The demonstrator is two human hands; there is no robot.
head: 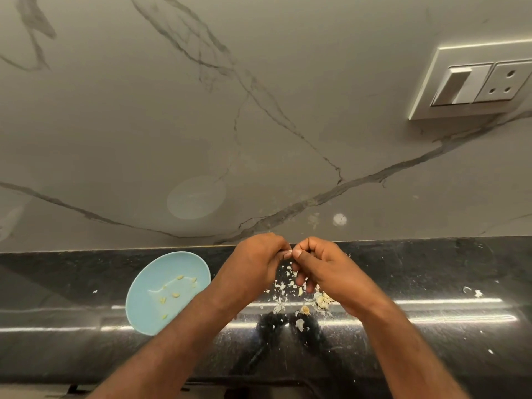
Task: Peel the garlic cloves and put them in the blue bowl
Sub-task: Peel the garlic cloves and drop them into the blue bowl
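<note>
My left hand (253,263) and my right hand (325,269) meet fingertip to fingertip above the black counter (431,283), both with curled fingers pinching a small garlic clove (290,252) that is mostly hidden between them. The blue bowl (149,312) sits on the counter just left of my left wrist and holds several peeled cloves (175,295). Below my hands lie scattered white garlic skins (280,286) and a few unpeeled cloves (321,301).
A marble-patterned wall (259,125) rises right behind the counter. A white switch and socket plate (478,82) is mounted on it at the upper right. Stray bits of skin dot the counter to the right (472,291).
</note>
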